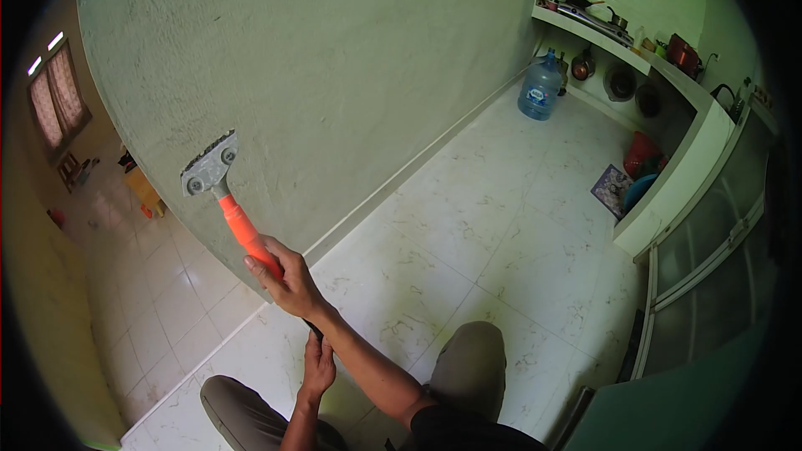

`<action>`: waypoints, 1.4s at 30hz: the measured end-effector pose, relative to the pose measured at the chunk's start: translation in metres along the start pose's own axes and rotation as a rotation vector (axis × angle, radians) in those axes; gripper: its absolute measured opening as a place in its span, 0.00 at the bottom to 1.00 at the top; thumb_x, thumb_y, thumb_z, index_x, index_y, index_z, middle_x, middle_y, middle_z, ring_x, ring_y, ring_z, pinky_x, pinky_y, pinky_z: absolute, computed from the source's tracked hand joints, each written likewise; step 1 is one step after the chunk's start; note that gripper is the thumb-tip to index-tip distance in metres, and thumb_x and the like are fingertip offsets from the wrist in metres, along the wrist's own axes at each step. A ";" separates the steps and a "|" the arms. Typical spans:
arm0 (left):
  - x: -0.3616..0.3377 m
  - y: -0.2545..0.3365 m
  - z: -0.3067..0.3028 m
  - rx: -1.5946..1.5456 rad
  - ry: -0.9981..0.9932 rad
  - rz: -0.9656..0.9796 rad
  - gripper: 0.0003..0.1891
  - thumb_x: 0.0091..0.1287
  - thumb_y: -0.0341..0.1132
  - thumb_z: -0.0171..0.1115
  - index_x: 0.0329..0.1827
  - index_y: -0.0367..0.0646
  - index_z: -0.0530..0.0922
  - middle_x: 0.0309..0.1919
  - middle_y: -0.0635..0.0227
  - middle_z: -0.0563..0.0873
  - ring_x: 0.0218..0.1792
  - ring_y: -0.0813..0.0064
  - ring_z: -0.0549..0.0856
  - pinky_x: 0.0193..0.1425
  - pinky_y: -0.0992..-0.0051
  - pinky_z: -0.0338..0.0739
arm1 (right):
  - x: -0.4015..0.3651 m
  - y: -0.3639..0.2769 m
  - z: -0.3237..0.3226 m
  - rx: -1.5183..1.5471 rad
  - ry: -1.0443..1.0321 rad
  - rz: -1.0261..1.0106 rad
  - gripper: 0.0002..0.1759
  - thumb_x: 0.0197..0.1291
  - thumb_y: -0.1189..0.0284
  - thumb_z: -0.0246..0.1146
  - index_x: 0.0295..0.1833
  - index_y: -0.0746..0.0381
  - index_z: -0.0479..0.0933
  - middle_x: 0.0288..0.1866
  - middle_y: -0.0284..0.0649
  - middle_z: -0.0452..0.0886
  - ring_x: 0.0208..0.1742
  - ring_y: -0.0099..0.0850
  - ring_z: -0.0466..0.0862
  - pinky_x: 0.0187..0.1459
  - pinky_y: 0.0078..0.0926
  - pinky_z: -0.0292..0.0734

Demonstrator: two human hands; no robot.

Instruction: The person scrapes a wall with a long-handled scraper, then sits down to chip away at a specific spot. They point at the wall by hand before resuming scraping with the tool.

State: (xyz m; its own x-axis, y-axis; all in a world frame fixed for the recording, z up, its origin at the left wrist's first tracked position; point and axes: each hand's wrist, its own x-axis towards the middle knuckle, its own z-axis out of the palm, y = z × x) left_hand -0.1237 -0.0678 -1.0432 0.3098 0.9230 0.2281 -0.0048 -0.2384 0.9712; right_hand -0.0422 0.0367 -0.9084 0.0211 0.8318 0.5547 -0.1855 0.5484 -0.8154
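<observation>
A scraper (242,225) with a bright orange handle and a wide grey metal head slants up to the left. Its blade edge is at the rough grey-green wall (334,58); whether it presses on the surface is hard to tell. My right hand (290,277) is wrapped round the lower part of the orange section. Below it, my left hand (317,367) is closed round the dark bottom end of the handle, largely hidden by my right wrist.
The wall's edge curves down at left, beside another tiled room with a curtained window (57,98). A blue water bottle (541,86) stands at the wall's far end. Right of it are a kitchen counter (660,75), pots, a patterned box (612,190) and glazed doors (710,225).
</observation>
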 end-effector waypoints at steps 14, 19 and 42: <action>0.000 -0.006 0.000 -0.062 -0.014 -0.031 0.23 0.87 0.38 0.46 0.77 0.33 0.65 0.68 0.59 0.79 0.68 0.68 0.75 0.76 0.68 0.66 | 0.001 0.000 -0.001 -0.023 0.006 -0.015 0.18 0.77 0.63 0.64 0.61 0.64 0.78 0.28 0.26 0.71 0.29 0.16 0.67 0.32 0.20 0.66; 0.001 0.002 0.001 -0.039 -0.016 -0.028 0.23 0.87 0.38 0.46 0.77 0.33 0.65 0.68 0.59 0.79 0.68 0.68 0.75 0.76 0.68 0.66 | 0.002 -0.001 -0.002 -0.036 0.020 -0.042 0.18 0.77 0.62 0.64 0.60 0.64 0.78 0.28 0.26 0.71 0.28 0.16 0.67 0.31 0.20 0.66; -0.002 -0.001 -0.001 -0.025 -0.025 -0.031 0.24 0.87 0.39 0.45 0.78 0.33 0.65 0.69 0.59 0.78 0.69 0.69 0.75 0.76 0.69 0.66 | 0.000 0.001 0.000 0.010 -0.004 0.037 0.19 0.77 0.63 0.64 0.63 0.64 0.78 0.28 0.26 0.73 0.27 0.15 0.71 0.31 0.18 0.70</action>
State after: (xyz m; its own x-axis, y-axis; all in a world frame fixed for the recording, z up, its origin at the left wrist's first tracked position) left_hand -0.1254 -0.0686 -1.0449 0.3341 0.9217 0.1968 -0.0190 -0.2022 0.9792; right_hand -0.0425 0.0377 -0.9094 0.0103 0.8511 0.5249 -0.1963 0.5164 -0.8335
